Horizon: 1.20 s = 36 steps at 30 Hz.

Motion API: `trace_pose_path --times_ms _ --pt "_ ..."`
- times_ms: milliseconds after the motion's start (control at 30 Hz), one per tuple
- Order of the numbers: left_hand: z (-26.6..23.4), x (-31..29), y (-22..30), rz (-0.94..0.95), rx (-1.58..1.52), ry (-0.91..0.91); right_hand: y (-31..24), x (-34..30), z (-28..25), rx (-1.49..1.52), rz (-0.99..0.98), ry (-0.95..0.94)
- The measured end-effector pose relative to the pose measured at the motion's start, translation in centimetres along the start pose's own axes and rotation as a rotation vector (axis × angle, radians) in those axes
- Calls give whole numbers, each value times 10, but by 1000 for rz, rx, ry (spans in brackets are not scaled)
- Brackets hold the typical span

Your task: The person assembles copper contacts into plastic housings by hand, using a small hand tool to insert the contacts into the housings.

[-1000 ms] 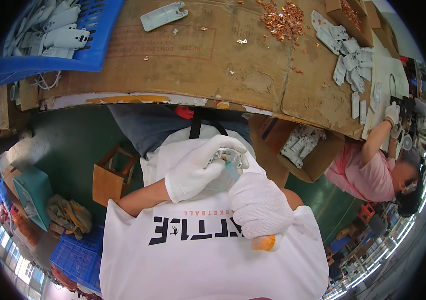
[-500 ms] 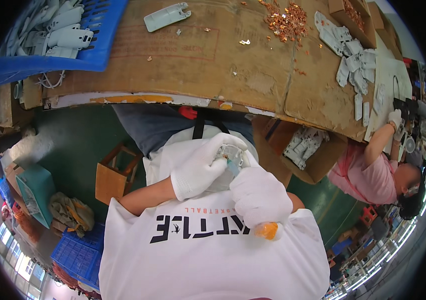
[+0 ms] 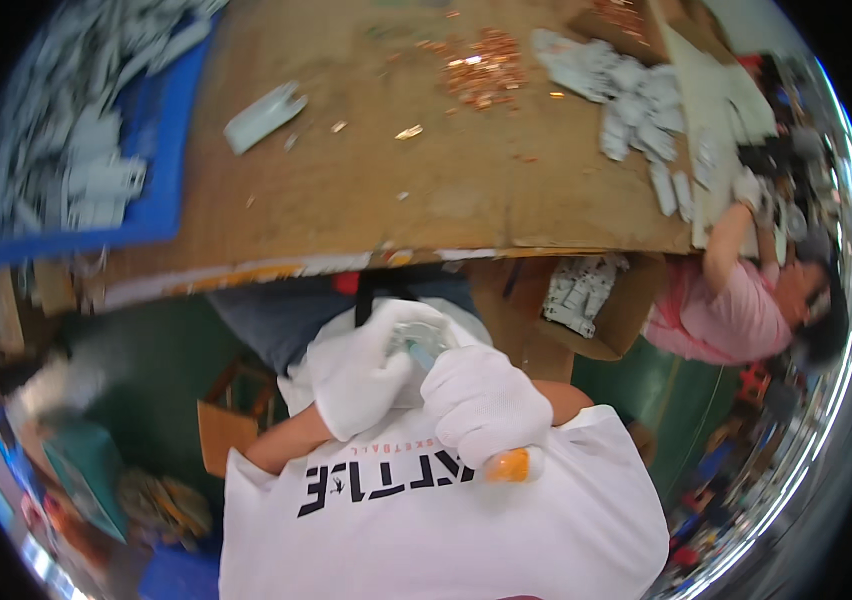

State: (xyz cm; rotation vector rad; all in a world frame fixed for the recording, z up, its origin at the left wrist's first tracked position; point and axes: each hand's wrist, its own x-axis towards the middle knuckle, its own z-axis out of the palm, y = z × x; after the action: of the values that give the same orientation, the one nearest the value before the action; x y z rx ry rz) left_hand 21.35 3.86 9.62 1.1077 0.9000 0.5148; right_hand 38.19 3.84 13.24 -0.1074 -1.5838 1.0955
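In front of my chest, my white-gloved left hand [image 3: 358, 370] is closed around a small pale grey plastic part [image 3: 424, 335]. My right hand [image 3: 486, 405], gloved in white too, forms a fist around a hand tool [image 3: 510, 466]. The tool's rounded orange end sticks out below the fist. At the other side, a bluish translucent section [image 3: 419, 352] points at the plastic part. Fingers and motion blur hide its tip, so I cannot tell whether it touches the part.
A cardboard-covered table [image 3: 346, 200] carries a copper-coloured heap of small pieces [image 3: 486, 70], a grey housing [image 3: 266, 117] and piled white housings [image 3: 636, 105]. A blue crate [image 3: 161, 150] of housings stands left. Below the table edge sits a carton [image 3: 631, 310]. A person in pink [image 3: 731, 310] works at right.
The view has shifted, so the table reaches lower in the picture and more of the blue crate shows. Both hands keep their holds on the plastic part and the tool.
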Motion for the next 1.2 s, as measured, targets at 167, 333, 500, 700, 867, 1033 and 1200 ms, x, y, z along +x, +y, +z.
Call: trace_pose_path --times_ms 167,333,500,700,867,1033,1200 --pt "2 73 17 63 -705 120 -19 4 -11 -1247 477 -29" --pt "35 144 9 -27 -721 -129 -4 -57 -29 -1873 703 -19" --pt "81 208 13 -32 -596 -543 -6 -74 -84 -2313 821 70" --pt "65 190 22 116 -261 -254 -20 -84 -294 -2543 1146 625" --pt "4 134 33 133 -204 -105 -56 -140 -449 -2388 1379 798" --pt "-107 66 19 315 -16 416 -59 -121 -409 -2103 1261 662" --pt "-122 46 12 271 7 545 -19 -65 -280 -1723 1301 319"
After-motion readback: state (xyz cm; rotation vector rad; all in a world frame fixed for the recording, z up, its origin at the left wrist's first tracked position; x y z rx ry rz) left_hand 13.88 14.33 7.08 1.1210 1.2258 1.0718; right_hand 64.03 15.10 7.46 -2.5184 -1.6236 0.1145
